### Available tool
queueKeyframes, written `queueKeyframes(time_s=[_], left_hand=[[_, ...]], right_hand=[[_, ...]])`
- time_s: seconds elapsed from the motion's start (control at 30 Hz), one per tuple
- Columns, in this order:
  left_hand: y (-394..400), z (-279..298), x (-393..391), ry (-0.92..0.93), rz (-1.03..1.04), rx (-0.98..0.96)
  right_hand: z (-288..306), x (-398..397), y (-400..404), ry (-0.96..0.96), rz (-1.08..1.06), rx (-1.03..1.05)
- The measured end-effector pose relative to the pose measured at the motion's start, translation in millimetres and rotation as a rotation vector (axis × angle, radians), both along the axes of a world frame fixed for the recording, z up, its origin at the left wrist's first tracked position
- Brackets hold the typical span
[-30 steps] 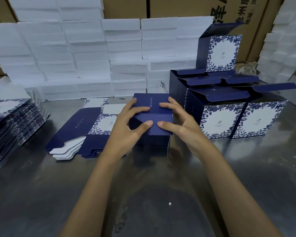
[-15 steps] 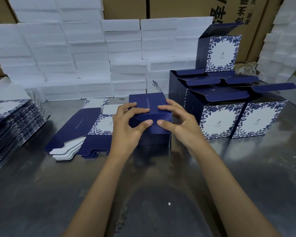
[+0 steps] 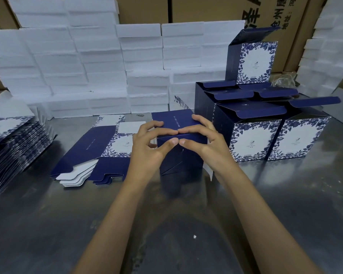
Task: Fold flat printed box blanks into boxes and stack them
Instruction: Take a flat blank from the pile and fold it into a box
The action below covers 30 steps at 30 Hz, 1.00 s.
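Both hands have drawn closer together since a moment ago, and their fingertips now meet on top of the dark blue box [image 3: 178, 143] at the middle of the metal table [image 3: 285, 194]. Left hand [image 3: 149, 149] and right hand [image 3: 208, 147] curl over the box's upper front edge, thumbs almost touching on its front face, pinching the top flap down. Its lower flaps look partly untucked, though the wrists hide much of them. Just left of the box lies a small pile of flat blanks [image 3: 99, 153]; a taller stack of blanks [image 3: 14, 147] sits at the far left. Folded boxes [image 3: 265, 123] with open lids stand stacked to the right. White foam blocks [image 3: 99, 62] line the back.
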<state>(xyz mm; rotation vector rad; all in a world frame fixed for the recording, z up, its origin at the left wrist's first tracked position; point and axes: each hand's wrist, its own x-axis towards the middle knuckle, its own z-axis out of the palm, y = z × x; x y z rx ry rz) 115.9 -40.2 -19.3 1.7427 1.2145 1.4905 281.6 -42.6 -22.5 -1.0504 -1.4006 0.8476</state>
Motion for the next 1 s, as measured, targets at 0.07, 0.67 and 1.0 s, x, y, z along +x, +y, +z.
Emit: queueKeyframes(time_s=[0.07,0.67,1.0], left_hand=[[0,-1,1,-0.022,0.001,0.004],[4,-2,-7,-0.064,-0.077,-0.025],[4,-5,-13,0.047,0.084,0.087]], right_hand=[[0,0,1,0.006,-0.024,0.016],[1,7,2,0.033,-0.015,0.019],[-6,15,10,0.200,0.047,-0.094]])
